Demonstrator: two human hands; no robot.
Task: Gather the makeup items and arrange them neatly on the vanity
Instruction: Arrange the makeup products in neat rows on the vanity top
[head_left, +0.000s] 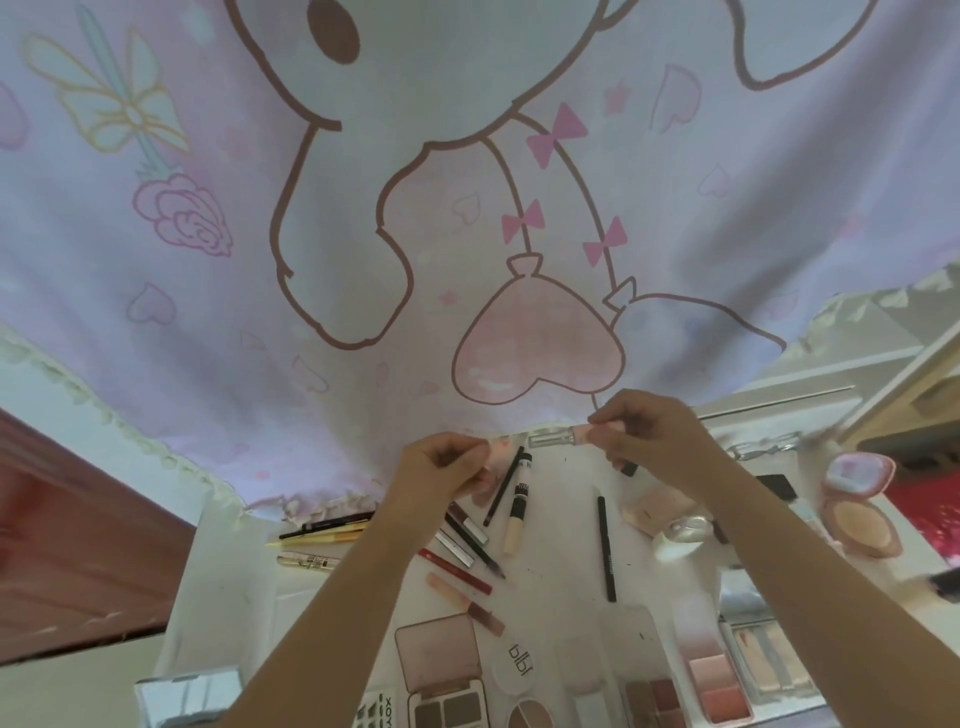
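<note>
1. Two hands up at the far end of the tabletop (561, 519). The right hand (657, 436) pinches a pink-capped clear tube (558, 436) by its pink end, so the clear end sticks out toward the left hand (441, 470), which has its fingers curled round a small pink piece (496, 449). Can't tell what that piece is.
2. Just below the hands: one concealer tube (519, 512) and one dark pencil (503, 486) side by side, plus one long black pencil (607, 548) on its own to the right.
3. Left of those, a loose cluster of roughly five lip sticks and liners (465, 551), and about three pencils (324, 530) by the curtain hem (311, 506).
4. Near edge: four flat palettes, including a brown eyeshadow palette (447, 675) and a pink blush palette (714, 675).
5. Right edge: one open pink compact (860, 499). The only bare strip runs between the pencils, mid-tabletop.
</note>
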